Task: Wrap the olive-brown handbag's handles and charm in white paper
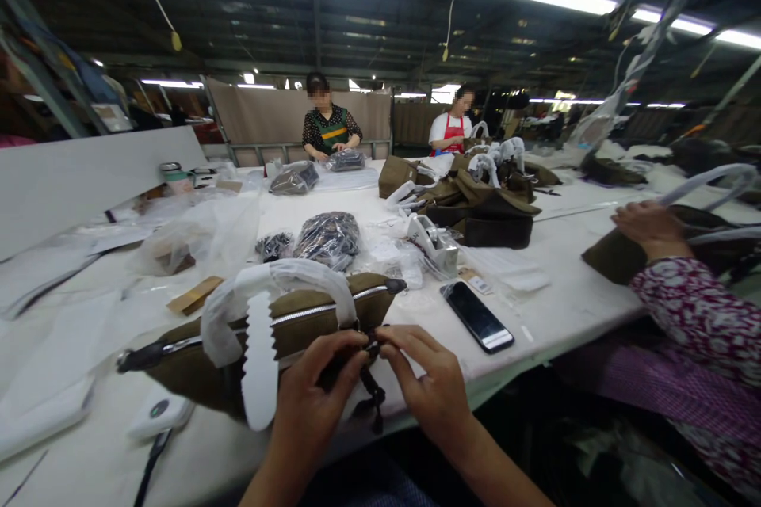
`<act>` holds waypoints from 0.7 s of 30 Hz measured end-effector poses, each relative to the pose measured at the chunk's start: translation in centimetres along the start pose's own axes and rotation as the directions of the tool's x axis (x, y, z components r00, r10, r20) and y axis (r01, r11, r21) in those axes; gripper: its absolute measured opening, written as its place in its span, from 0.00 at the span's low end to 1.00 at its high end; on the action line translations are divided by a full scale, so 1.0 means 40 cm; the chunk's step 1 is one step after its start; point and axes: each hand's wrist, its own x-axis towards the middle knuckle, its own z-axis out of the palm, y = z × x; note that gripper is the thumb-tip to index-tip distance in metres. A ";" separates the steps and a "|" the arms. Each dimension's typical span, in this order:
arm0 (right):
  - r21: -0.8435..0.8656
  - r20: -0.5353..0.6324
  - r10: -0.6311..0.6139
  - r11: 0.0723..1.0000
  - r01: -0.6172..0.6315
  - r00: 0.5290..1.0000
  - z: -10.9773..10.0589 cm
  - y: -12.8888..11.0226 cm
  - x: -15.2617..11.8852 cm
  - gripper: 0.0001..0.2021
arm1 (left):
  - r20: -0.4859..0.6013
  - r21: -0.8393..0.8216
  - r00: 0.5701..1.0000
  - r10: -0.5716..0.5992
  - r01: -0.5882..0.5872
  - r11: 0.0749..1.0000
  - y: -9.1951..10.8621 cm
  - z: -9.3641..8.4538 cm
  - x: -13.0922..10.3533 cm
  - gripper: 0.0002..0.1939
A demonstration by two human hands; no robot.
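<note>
An olive handbag (196, 376) with a silver zipper lies at the table's front edge before me. White wrapping covers its handle (309, 276), and a white strip with wavy edges (259, 364) hangs from it. At the bag's near right side, my left hand (318, 392) pinches a small dark strap (372, 342) between thumb and fingers. My right hand (428, 384) grips the same strap from the other side, fingertips close to the left ones. Below them dangles a dark tassel (376, 396). The fingers partly hide the strap's details.
Right of my hands lies a phone (477, 317). Beyond are a tape dispenser (433, 244), plastic-wrapped bundles (328, 239) and piled olive bags (476, 206). A white device with a cable (159, 413) sits left. A neighbour's hand (648, 223) rests on another bag; two people work across the table.
</note>
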 end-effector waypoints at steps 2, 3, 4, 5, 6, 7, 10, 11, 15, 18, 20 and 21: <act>-0.037 -0.116 0.053 0.998 -0.057 0.992 -0.004 0.018 -0.023 0.10 | -0.170 -0.011 0.984 -0.062 0.062 0.998 0.004 -0.005 -0.026 0.11; -0.061 -0.159 0.078 0.994 -0.089 0.984 -0.004 0.028 -0.035 0.09 | -0.244 -0.015 0.964 -0.110 0.109 0.994 0.004 -0.008 -0.042 0.12; -0.077 -0.192 0.102 0.990 -0.118 0.976 -0.001 0.037 -0.046 0.08 | -0.286 -0.013 0.945 -0.160 0.163 0.987 0.003 -0.010 -0.059 0.13; -0.082 -0.212 0.123 0.986 -0.143 0.969 0.004 0.045 -0.056 0.08 | -0.283 -0.005 0.937 -0.203 0.210 0.978 -0.001 -0.010 -0.075 0.14; -0.070 -0.218 0.147 0.984 -0.166 0.965 0.011 0.051 -0.063 0.09 | -0.238 0.010 0.944 -0.231 0.240 0.971 -0.007 -0.008 -0.090 0.15; -0.037 -0.210 0.182 0.980 -0.194 0.961 0.019 0.055 -0.068 0.12 | -0.167 0.037 0.956 -0.242 0.251 0.967 -0.015 -0.003 -0.102 0.16; 0.167 -0.068 0.326 0.936 -0.311 0.943 0.046 0.051 -0.071 0.15 | -0.001 0.126 0.972 -0.237 0.235 0.964 -0.040 0.021 -0.121 0.17; 0.243 0.000 0.367 0.902 -0.356 0.930 0.053 0.047 -0.071 0.14 | 0.016 0.119 0.968 -0.251 0.248 0.962 -0.046 0.031 -0.122 0.18; 0.438 0.152 0.447 0.769 -0.466 0.881 0.055 0.029 -0.072 0.15 | 0.025 -0.081 0.928 -0.372 0.373 0.924 -0.050 0.062 -0.123 0.22; 0.542 0.159 0.518 0.666 -0.513 0.841 0.038 0.019 -0.068 0.21 | 0.000 -0.183 0.902 -0.432 0.424 0.887 -0.041 0.068 -0.125 0.24; 0.607 0.180 0.555 0.587 -0.536 0.812 0.029 0.014 -0.063 0.28 | 0.013 -0.201 0.889 -0.457 0.450 0.870 -0.037 0.064 -0.124 0.26; 0.619 0.197 0.559 0.567 -0.544 0.806 0.028 0.011 -0.062 0.29 | 0.038 -0.208 0.891 -0.453 0.450 0.868 -0.035 0.061 -0.122 0.27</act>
